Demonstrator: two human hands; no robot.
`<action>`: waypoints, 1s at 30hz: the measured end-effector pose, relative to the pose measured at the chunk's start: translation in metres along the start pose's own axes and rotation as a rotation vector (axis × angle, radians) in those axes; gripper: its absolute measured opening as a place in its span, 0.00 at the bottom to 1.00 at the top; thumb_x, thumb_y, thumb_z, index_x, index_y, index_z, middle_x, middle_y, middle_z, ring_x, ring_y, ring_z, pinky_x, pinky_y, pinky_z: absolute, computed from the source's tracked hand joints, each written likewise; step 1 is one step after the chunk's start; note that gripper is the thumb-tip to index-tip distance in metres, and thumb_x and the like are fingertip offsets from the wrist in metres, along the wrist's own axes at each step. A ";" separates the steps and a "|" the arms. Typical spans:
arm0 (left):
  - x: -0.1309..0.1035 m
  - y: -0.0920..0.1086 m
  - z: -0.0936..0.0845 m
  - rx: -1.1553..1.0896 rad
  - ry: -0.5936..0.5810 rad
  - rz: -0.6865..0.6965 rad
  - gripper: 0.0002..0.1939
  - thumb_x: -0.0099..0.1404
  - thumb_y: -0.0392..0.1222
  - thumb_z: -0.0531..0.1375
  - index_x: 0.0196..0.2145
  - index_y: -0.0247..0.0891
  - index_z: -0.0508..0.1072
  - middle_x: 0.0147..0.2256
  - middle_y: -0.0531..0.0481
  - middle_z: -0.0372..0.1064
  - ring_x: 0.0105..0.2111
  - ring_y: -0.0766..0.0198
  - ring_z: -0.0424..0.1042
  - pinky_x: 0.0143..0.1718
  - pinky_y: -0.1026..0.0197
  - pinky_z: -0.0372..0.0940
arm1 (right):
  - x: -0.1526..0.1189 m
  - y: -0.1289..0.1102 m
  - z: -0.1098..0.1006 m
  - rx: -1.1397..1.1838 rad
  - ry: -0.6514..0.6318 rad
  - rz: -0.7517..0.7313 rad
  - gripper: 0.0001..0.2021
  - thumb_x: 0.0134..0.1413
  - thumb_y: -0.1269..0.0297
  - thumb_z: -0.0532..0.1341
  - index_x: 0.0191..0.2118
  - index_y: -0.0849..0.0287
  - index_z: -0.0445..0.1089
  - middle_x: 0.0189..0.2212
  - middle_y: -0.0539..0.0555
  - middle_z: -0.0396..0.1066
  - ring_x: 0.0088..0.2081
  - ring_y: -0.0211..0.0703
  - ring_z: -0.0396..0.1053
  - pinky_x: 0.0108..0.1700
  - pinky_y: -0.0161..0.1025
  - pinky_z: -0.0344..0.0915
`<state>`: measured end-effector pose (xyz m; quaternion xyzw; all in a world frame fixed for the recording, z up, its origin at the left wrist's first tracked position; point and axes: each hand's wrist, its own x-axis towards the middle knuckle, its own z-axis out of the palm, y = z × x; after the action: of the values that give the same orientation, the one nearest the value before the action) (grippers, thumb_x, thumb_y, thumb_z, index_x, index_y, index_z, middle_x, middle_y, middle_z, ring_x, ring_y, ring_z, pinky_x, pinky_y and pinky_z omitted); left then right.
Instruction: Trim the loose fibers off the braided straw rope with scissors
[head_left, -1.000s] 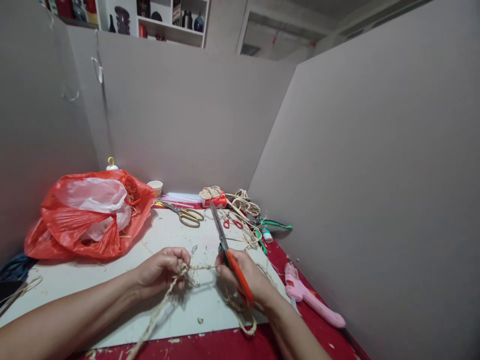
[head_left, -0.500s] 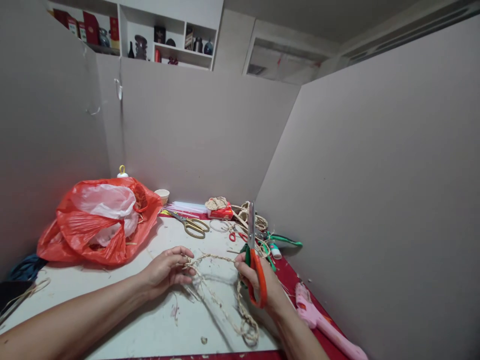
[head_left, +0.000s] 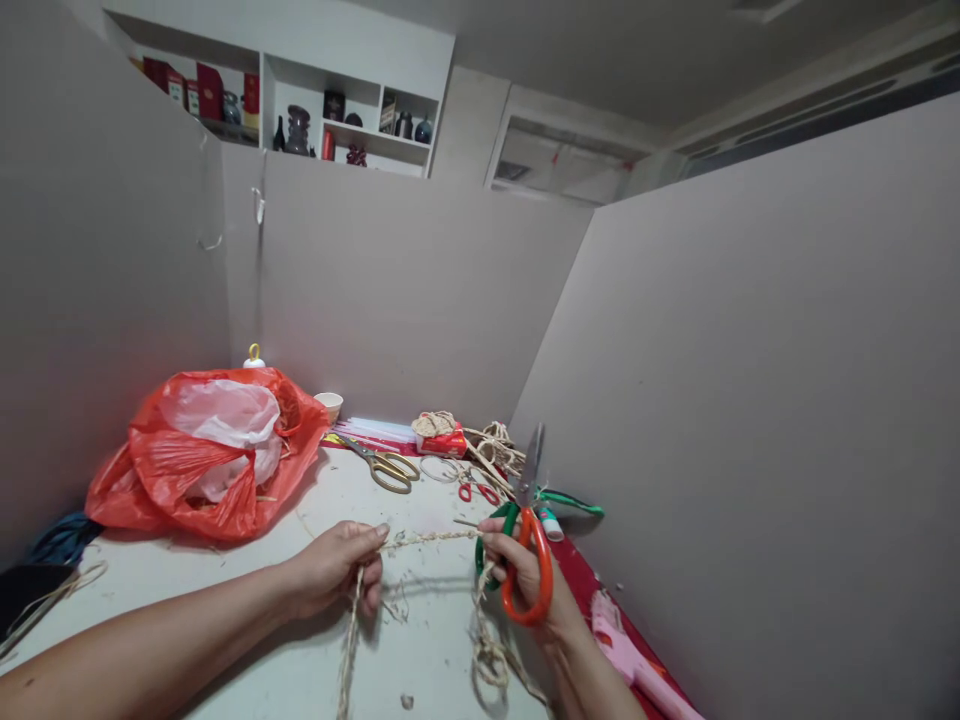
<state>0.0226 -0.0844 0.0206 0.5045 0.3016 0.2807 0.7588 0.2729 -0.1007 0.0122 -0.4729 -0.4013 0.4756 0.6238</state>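
A thin braided straw cord (head_left: 431, 538) is stretched between my two hands above the white tabletop. My left hand (head_left: 349, 565) pinches one end of that stretch, and a length of cord hangs down from it toward the front. In my right hand (head_left: 521, 565) the other end is pinched between thumb and finger, with a looped, knotted bunch of cord dangling below. The same hand also carries scissors (head_left: 534, 575) with one orange and one green handle, blades pointing up and away. Fingers partly hide the handles.
A red plastic bag (head_left: 217, 455) sits at the left. Gold-handled scissors (head_left: 386, 468), a paper cup (head_left: 330, 403), a red box (head_left: 441, 438) and coiled cord (head_left: 499, 450) lie along the back. A pink glue gun (head_left: 630, 650) rests at the right, beside the grey partition (head_left: 750, 350).
My left fingers have closed on the cord, which is now pulled straight, and its loose length hangs from that hand. The scissors have shifted slightly right and tilted. The camera view has tipped upward.
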 end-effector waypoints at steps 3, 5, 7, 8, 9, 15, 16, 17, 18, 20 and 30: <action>-0.002 0.006 -0.001 -0.062 0.007 -0.041 0.26 0.54 0.58 0.61 0.21 0.40 0.50 0.14 0.64 0.42 0.12 0.76 0.40 0.15 0.69 0.42 | 0.004 -0.007 -0.004 0.089 -0.001 0.014 0.14 0.30 0.61 0.67 0.28 0.61 0.67 0.14 0.40 0.53 0.15 0.25 0.48 0.17 0.25 0.45; -0.003 0.007 -0.003 0.011 0.022 -0.021 0.26 0.54 0.59 0.60 0.21 0.40 0.50 0.14 0.64 0.41 0.13 0.76 0.36 0.15 0.68 0.36 | 0.006 -0.012 -0.007 0.134 -0.009 0.020 0.15 0.27 0.62 0.68 0.26 0.62 0.67 0.13 0.40 0.50 0.15 0.24 0.47 0.16 0.25 0.44; -0.002 0.007 -0.003 0.183 0.042 0.044 0.24 0.56 0.60 0.57 0.19 0.39 0.55 0.13 0.63 0.43 0.13 0.75 0.37 0.16 0.66 0.35 | 0.007 -0.017 -0.010 0.168 -0.018 0.025 0.15 0.26 0.63 0.68 0.26 0.62 0.67 0.13 0.40 0.50 0.15 0.24 0.47 0.16 0.24 0.44; -0.003 0.006 -0.002 0.290 0.050 0.086 0.24 0.57 0.61 0.56 0.19 0.38 0.59 0.12 0.62 0.43 0.13 0.74 0.39 0.16 0.66 0.36 | 0.007 -0.019 -0.011 0.181 -0.020 0.026 0.15 0.27 0.64 0.68 0.26 0.62 0.67 0.13 0.40 0.50 0.15 0.24 0.47 0.16 0.24 0.44; -0.003 0.006 -0.001 0.399 0.054 0.133 0.24 0.58 0.60 0.55 0.20 0.36 0.64 0.12 0.61 0.44 0.14 0.73 0.41 0.17 0.65 0.37 | 0.007 -0.022 -0.013 0.192 -0.021 0.024 0.14 0.27 0.64 0.68 0.26 0.62 0.67 0.13 0.40 0.51 0.15 0.24 0.47 0.16 0.24 0.44; -0.011 0.000 0.010 0.813 -0.054 0.233 0.17 0.62 0.50 0.54 0.27 0.35 0.75 0.20 0.55 0.58 0.23 0.69 0.54 0.27 0.66 0.51 | 0.004 -0.023 -0.013 0.180 0.017 -0.019 0.13 0.30 0.63 0.67 0.27 0.62 0.67 0.14 0.40 0.51 0.14 0.25 0.48 0.16 0.26 0.46; -0.011 -0.001 0.010 0.816 -0.086 0.220 0.17 0.62 0.50 0.54 0.27 0.35 0.75 0.20 0.55 0.58 0.23 0.69 0.55 0.27 0.66 0.51 | 0.004 -0.022 -0.012 0.163 0.033 -0.029 0.14 0.30 0.63 0.67 0.27 0.62 0.67 0.14 0.41 0.52 0.14 0.26 0.49 0.16 0.26 0.47; -0.010 -0.003 0.009 0.790 -0.097 0.221 0.18 0.62 0.51 0.55 0.28 0.35 0.75 0.20 0.55 0.59 0.23 0.69 0.55 0.27 0.66 0.51 | 0.004 -0.021 -0.012 0.142 0.054 -0.042 0.14 0.32 0.63 0.68 0.28 0.62 0.68 0.15 0.42 0.55 0.15 0.27 0.51 0.16 0.27 0.48; -0.008 -0.005 0.007 0.735 -0.080 0.231 0.18 0.61 0.52 0.55 0.29 0.34 0.75 0.21 0.55 0.59 0.23 0.69 0.55 0.27 0.66 0.51 | 0.004 -0.020 -0.011 0.116 0.080 -0.056 0.15 0.33 0.63 0.68 0.30 0.62 0.68 0.16 0.43 0.58 0.15 0.28 0.53 0.16 0.27 0.49; -0.002 -0.006 0.001 0.581 0.032 0.237 0.20 0.60 0.56 0.56 0.33 0.34 0.75 0.19 0.55 0.59 0.21 0.70 0.53 0.25 0.67 0.50 | 0.001 -0.022 -0.012 0.061 0.146 -0.090 0.17 0.35 0.62 0.69 0.34 0.62 0.69 0.17 0.45 0.62 0.16 0.29 0.56 0.16 0.28 0.49; 0.005 -0.002 0.004 0.104 0.185 0.151 0.24 0.56 0.57 0.60 0.42 0.35 0.70 0.14 0.64 0.41 0.14 0.74 0.37 0.16 0.68 0.36 | -0.043 -0.005 0.041 0.020 -0.053 -0.061 0.19 0.41 0.50 0.67 0.34 0.60 0.67 0.26 0.53 0.73 0.21 0.36 0.64 0.22 0.33 0.60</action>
<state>0.0291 -0.0837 0.0189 0.5363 0.3456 0.3666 0.6771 0.2254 -0.1351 0.0241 -0.4415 -0.4271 0.4729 0.6317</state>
